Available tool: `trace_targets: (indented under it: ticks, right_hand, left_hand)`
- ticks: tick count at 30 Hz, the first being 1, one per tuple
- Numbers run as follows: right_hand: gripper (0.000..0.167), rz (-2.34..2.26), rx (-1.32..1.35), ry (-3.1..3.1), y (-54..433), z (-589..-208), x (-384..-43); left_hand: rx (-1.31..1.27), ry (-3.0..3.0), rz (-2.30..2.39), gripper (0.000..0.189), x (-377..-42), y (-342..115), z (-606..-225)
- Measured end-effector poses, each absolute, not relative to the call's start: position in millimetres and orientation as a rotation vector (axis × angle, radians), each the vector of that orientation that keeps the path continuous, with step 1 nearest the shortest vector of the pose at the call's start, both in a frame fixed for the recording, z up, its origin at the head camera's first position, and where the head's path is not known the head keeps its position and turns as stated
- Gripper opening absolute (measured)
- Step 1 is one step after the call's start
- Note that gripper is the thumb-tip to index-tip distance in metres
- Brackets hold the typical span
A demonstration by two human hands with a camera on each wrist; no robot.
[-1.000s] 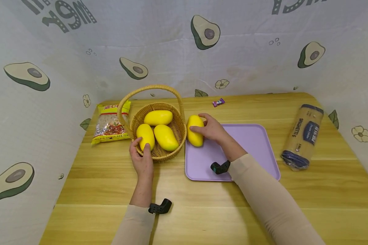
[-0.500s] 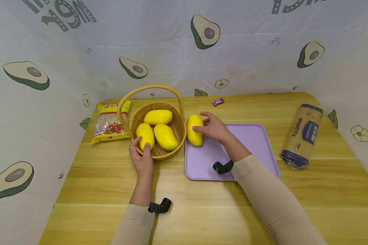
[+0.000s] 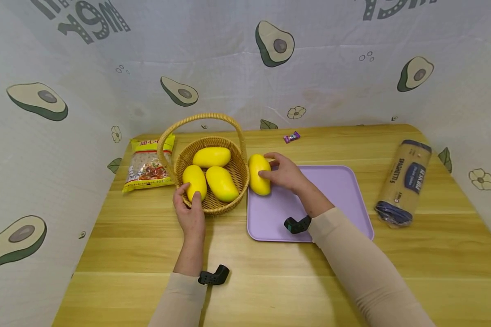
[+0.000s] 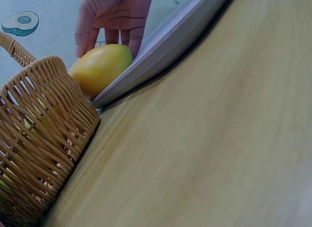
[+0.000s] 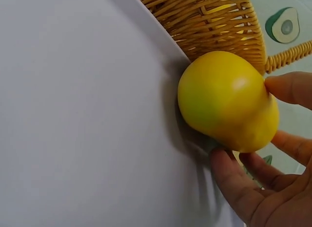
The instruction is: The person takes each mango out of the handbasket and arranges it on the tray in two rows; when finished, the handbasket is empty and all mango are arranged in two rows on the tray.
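In the head view, a mango (image 3: 259, 175) lies at the left edge of the lilac tray (image 3: 311, 229), close to the basket's right side. My right hand (image 3: 284, 173) holds it from the right; in the right wrist view its thumb and fingers are spread around the mango (image 5: 222, 97). A wicker basket (image 3: 217, 210) with a tall handle contains three more mangoes. My left hand (image 3: 191, 218) reaches over its front-left rim and holds the left mango (image 3: 195, 177) between thumb and fingers. Beside that one lie the front-right mango (image 3: 222, 184) and the rear mango (image 3: 211, 157).
Left of the basket lies a yellow food packet (image 3: 149, 163). A spaghetti package (image 3: 404, 181) is on the right side of the wooden table (image 3: 249, 290). Near the back edge sits a small purple wrapped candy (image 3: 292, 136). A printed curtain (image 3: 229, 45) surrounds the table.
Over the last second my right hand has shifted slightly right, its thumb sliding back toward the mango's right side. The mango stays by the basket. My left hand has not visibly moved.
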State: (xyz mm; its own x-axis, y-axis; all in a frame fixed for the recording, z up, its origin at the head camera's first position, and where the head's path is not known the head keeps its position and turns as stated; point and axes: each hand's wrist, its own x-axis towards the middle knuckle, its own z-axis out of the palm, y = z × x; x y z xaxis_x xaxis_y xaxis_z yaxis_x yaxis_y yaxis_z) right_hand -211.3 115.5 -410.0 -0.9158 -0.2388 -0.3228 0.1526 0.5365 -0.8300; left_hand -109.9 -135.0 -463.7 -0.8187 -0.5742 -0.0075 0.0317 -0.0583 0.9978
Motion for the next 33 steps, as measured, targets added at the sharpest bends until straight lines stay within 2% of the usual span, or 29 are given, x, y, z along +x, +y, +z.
trace_targets:
  ticks: [8, 14, 21, 27, 33]
  right_hand:
    - [0.076, -1.315, -0.066, 2.396, 119, -408, -209]
    - [0.077, -1.222, -0.113, 2.554, 124, -391, -200]
    - [0.069, -1.221, -0.326, 2.666, 119, -364, -171]
    - [0.065, -1.198, -0.557, 2.588, 95, -355, -139]
    - [0.075, -1.283, -0.736, 2.480, 59, -362, -132]
  left_hand:
    - [0.567, -1.792, -1.936, 0.032, -110, -135, -464]
    - [0.569, -1.792, -1.927, 0.032, -110, -135, -464]
    - [0.576, -1.792, -1.938, 0.032, -111, -135, -463]
    - [0.572, -1.793, -1.942, 0.033, -110, -134, -463]
    - [0.564, -1.809, -1.919, 0.033, -110, -135, -464]
